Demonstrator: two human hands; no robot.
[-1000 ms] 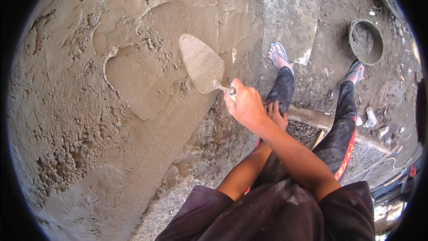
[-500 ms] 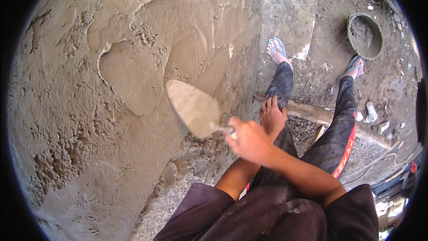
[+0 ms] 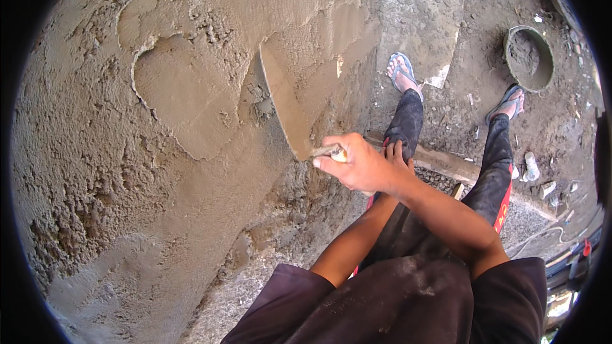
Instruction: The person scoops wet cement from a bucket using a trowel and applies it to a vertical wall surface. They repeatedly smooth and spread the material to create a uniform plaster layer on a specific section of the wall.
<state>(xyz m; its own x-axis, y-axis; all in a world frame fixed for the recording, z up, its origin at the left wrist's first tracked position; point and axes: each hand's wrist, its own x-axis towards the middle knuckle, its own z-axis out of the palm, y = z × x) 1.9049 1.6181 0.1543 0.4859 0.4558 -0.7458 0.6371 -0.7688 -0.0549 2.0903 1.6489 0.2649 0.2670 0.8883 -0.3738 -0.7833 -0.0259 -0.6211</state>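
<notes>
My right hand (image 3: 358,162) is closed around the handle of a pointed trowel (image 3: 285,108), my right forearm crossing over the left one. The blade is tilted, with one long edge toward the mortar-covered wall (image 3: 185,95) and some loose mortar beside that edge. It looks close to or touching the surface; the exact contact is hard to tell. Smooth patches and rough, pitted areas mark the wall. My left hand (image 3: 398,153) rests on my left knee, fingers spread over the dark trousers and partly hidden by the right arm.
A round mortar-smeared tub (image 3: 529,58) stands near my right foot. A flat board (image 3: 422,16) lies along the wall base, and a wooden plank (image 3: 449,164) crosses the ground under my legs. A clear plastic bottle (image 3: 531,165) and rubble lie at right.
My right hand has moved the trowel up and slightly right, and its blade has turned from broad face to a steeper, narrower angle. My left hand stays on the knee.
</notes>
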